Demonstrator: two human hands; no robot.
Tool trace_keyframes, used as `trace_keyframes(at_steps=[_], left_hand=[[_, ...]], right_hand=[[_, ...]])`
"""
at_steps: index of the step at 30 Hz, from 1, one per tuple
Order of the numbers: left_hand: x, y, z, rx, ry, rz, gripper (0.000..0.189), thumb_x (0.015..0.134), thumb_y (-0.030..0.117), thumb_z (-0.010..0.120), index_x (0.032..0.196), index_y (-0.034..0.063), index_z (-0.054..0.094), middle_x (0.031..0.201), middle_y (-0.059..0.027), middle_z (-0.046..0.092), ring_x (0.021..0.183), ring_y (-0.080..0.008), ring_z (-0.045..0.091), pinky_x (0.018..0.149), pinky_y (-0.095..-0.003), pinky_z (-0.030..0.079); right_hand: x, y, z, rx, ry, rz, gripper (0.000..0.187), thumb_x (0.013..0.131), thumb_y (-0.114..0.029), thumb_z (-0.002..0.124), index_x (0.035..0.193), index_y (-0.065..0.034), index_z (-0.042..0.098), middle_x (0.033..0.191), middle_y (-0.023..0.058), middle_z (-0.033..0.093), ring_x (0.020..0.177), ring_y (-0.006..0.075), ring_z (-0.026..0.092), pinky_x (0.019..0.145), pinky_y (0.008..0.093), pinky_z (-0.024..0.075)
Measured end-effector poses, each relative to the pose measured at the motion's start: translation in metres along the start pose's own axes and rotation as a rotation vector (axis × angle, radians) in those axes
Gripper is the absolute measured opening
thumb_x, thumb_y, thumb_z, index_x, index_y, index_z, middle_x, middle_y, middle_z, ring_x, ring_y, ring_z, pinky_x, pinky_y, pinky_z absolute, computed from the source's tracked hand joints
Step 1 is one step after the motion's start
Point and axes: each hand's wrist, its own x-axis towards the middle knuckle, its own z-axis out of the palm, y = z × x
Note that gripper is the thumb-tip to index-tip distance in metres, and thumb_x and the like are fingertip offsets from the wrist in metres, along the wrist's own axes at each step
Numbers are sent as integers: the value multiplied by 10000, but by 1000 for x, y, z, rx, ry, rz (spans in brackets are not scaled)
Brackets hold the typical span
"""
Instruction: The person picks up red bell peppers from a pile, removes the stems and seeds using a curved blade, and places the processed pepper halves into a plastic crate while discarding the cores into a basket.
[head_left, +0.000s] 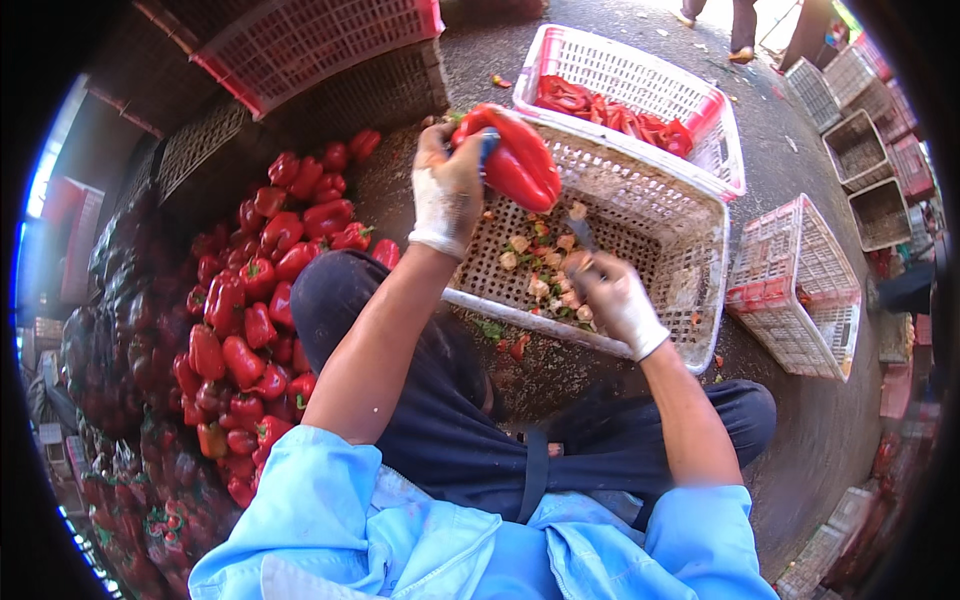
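Note:
My left hand (450, 184), in a white work glove with dark fingertips, grips a large red bell pepper (517, 161) over the left end of a dirty white plastic crate (686, 292). In my gloved right hand (619, 300) is a small knife (582, 234), blurred, its blade pointing away from me above the crate. Cut pepper cores (541, 287) with pale seeds and green bits lie on the crate's perforated floor. Just behind it, a second white crate (630, 67) with red bands holds red pepper pieces (615, 116).
A big heap of red bell peppers (262, 300) spreads on the floor by my left knee. Filled dark bags (120, 360) stand farther left. Stacked crates (330, 52) rise at upper left. A tilted crate (795, 289) stands at right. Another person's legs (742, 30) show at the top.

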Motion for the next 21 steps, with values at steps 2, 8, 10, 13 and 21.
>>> trace_keyframes(at_steps=[2, 8, 10, 13, 21], left_hand=[[-4, -9, 3, 105, -96, 82, 418, 933, 144, 727, 1255, -62, 558, 1033, -111, 684, 892, -132, 657, 766, -268, 564], [-40, -16, 19, 436, -332, 39, 482, 889, 255, 750, 1208, -67, 586, 986, -197, 738, 914, -202, 716, 820, -356, 585], [-41, -18, 17, 429, -375, 42, 479, 885, 249, 759, 1207, -62, 591, 993, -180, 734, 918, -192, 709, 820, -350, 583], [-38, -16, 14, 365, -433, 28, 457, 886, 229, 770, 1206, -48, 600, 1004, -136, 725, 917, -166, 689, 824, -329, 575], [-38, -13, 13, -20, -537, -193, 548, 887, 212, 783, 1331, -24, 564, 1118, -92, 686, 990, -134, 654, 911, -299, 541]], right_hand=[[12, -28, -19, 214, 47, -4, 423, 1028, -455, 667, 1252, -102, 729, 882, -2, 697, 626, 31, 534, 567, 220, 397], [31, -64, -22, 612, 171, -30, 591, 900, -473, 826, 1264, -26, 700, 972, 3, 718, 808, 59, 623, 726, 253, 506], [27, -81, -30, 577, 78, 48, 533, 903, -409, 830, 1243, -17, 708, 988, 12, 727, 844, 79, 648, 775, 270, 524], [22, -94, -40, 550, 28, 148, 398, 925, -291, 797, 1173, 12, 723, 977, 35, 735, 860, 86, 660, 804, 269, 534], [28, -44, -42, 685, 87, 102, 383, 1021, -286, 670, 1267, 7, 659, 1157, 100, 732, 987, 141, 711, 905, 294, 562]])
